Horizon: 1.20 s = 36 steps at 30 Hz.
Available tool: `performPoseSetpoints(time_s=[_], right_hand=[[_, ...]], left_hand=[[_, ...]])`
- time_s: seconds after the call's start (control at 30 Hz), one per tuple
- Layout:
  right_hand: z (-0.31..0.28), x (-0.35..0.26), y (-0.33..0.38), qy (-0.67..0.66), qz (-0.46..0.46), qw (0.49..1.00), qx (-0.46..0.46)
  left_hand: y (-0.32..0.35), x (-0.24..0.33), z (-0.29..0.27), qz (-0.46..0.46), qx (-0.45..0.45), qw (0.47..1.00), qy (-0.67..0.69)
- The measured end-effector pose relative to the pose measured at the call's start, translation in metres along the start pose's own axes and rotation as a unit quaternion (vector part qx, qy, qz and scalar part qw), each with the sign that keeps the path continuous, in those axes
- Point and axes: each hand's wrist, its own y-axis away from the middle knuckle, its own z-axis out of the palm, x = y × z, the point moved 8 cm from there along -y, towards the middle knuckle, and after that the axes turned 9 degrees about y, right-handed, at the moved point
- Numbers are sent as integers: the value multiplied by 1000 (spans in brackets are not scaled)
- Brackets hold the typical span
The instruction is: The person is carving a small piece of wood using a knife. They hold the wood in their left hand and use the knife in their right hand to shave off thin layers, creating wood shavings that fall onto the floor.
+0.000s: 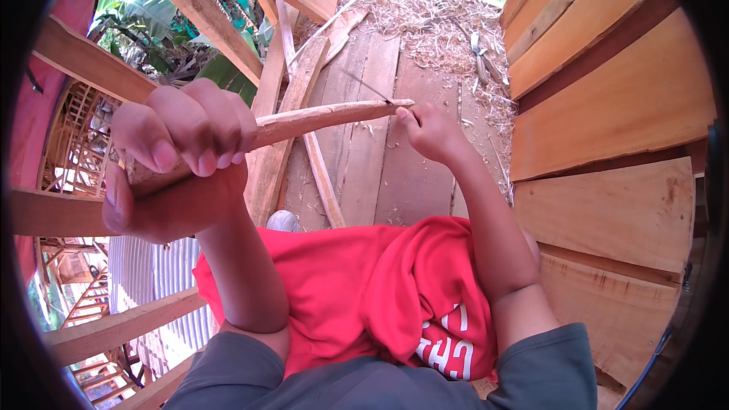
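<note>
A long wooden stick [326,118], slightly bowed, spans the space between my hands, its thick end raised at the left. My left hand [182,152] is closed around that thick end, fingers curled over the top and thumb below. At the thin end, my right hand [433,133] is closed, its thumb pressed against the stick; most of its fingers are hidden. A thin dark, pointed sliver [368,86] crosses the stick just by the right thumb; whether it is metal, and whether I grip it, cannot be made out. Red cloth [342,273] with white print lies over my lap.
Wood shavings [456,38] litter the far plank floor [418,175]. Loose boards and strips [292,125] lean and lie ahead of me. Stacked planks [615,106] line the right side; wooden rails [83,61] run along the left. A dark curved item [480,57] lies among the shavings.
</note>
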Motion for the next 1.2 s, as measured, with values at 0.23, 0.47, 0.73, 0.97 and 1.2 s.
performPoseSetpoints(time_s=[0.23,0.47,0.73,0.97,1.2], right_hand=[[1,-29,16,-139,-170,974,50],[11,-21,8,-73,-43,994,65],[-5,-35,13,-33,-52,996,71],[8,-29,10,-99,-120,987,37],[-1,-47,16,-32,-98,989,108]], left_hand=[[3,-1,-10,-1,63,998,8],[9,8,-36,33,53,998,24],[5,3,-17,31,38,999,22],[7,4,-17,34,69,997,27],[7,8,-30,36,93,995,11]])
